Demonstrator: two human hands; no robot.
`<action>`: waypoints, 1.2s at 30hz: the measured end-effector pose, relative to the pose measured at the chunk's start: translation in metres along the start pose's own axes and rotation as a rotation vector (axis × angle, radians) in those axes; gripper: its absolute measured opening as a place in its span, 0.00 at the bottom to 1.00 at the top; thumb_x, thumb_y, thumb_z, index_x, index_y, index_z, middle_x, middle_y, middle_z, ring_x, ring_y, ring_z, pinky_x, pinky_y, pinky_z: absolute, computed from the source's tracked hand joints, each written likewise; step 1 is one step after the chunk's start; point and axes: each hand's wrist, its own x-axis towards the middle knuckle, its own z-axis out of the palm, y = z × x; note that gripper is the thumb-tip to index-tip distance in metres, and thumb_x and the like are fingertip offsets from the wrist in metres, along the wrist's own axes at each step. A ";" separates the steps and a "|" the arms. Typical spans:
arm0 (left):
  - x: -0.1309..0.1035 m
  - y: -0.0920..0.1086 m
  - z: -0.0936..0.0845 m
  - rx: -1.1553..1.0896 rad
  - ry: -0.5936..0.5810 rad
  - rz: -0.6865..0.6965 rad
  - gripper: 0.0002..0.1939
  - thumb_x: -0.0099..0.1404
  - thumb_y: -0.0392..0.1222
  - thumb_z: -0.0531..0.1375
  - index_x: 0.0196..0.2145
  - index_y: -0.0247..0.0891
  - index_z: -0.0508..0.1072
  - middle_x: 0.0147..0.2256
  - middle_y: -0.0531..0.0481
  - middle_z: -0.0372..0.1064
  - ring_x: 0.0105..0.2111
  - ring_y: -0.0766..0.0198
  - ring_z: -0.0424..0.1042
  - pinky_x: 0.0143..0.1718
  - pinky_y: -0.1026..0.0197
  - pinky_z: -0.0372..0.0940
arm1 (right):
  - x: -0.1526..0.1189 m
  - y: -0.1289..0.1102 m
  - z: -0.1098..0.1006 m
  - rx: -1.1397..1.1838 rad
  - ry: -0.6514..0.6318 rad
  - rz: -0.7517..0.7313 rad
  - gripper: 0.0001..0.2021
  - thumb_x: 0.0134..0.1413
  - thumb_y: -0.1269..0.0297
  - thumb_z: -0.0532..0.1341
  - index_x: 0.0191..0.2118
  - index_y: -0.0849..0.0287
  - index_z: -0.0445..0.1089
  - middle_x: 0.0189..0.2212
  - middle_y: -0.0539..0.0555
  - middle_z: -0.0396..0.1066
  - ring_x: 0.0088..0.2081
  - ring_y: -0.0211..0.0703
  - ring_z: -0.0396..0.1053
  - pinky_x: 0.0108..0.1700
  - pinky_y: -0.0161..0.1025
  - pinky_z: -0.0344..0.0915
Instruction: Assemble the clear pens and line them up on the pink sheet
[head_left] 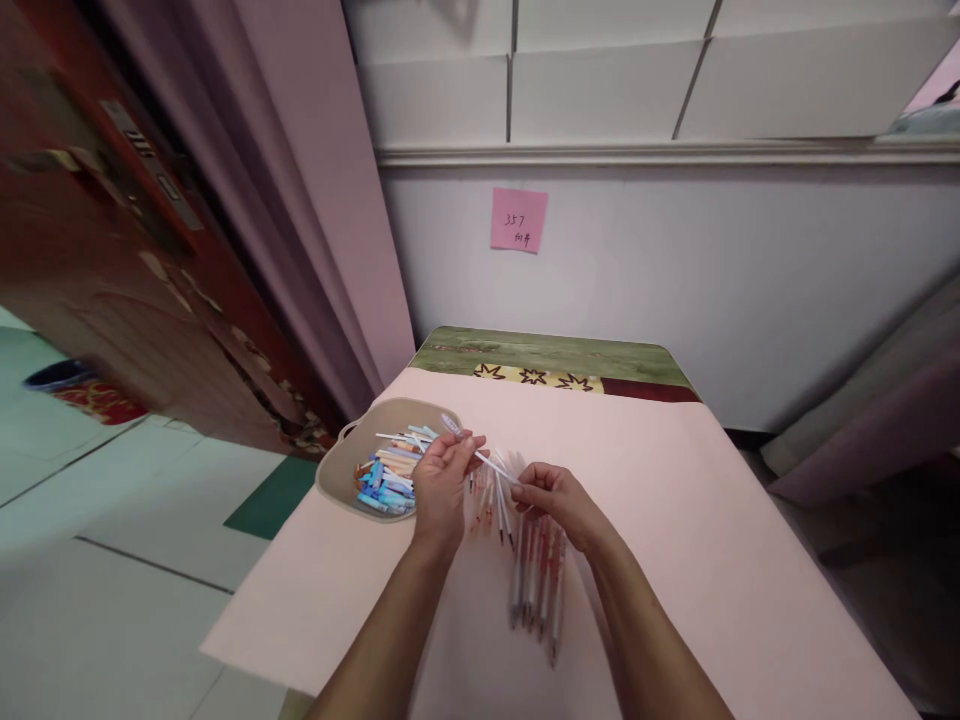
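My left hand [444, 480] is closed in a pinch beside the basket, with a clear, whitish pen part [451, 424] sticking out above its fingers. A thin white pen tube [495, 466] slants between my two hands, one end at the left fingers, the other pinched by my right hand [551, 495]. Whether the clear part and the tube are one piece is hidden by the fingers. Below the hands lies a fan of thin refills [504, 515] with dark tips. A row of clear pens [531, 590] with red print lies nearer me, blurred and partly under my right hand.
A beige basket [330, 480] at the table's left edge holds blue, orange and white pen parts [390, 480]. A pale pink cover lies over the table [675, 540], whose green patterned far end [540, 350] meets the wall. A pink note [519, 220] hangs there.
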 end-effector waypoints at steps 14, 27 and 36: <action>0.000 -0.003 -0.028 0.951 -0.074 0.515 0.09 0.61 0.45 0.58 0.38 0.40 0.72 0.32 0.51 0.75 0.30 0.63 0.74 0.33 0.63 0.66 | 0.001 0.008 -0.035 -0.559 0.150 0.057 0.13 0.44 0.55 0.64 0.26 0.62 0.76 0.15 0.45 0.63 0.19 0.32 0.54 0.23 0.32 0.49; -0.032 -0.013 -0.040 1.876 -0.257 0.098 0.13 0.66 0.44 0.51 0.38 0.32 0.69 0.33 0.36 0.74 0.36 0.50 0.75 0.32 0.57 0.60 | -0.002 0.008 -0.026 -0.514 0.034 0.095 0.12 0.52 0.55 0.60 0.29 0.61 0.70 0.20 0.51 0.71 0.20 0.35 0.65 0.21 0.30 0.56; -0.024 -0.025 -0.023 0.956 -0.304 0.040 0.18 0.63 0.54 0.53 0.26 0.37 0.68 0.21 0.51 0.68 0.18 0.66 0.65 0.21 0.64 0.57 | -0.007 0.006 -0.015 -0.356 -0.297 0.084 0.13 0.45 0.56 0.67 0.32 0.59 0.67 0.22 0.47 0.70 0.22 0.35 0.66 0.23 0.30 0.60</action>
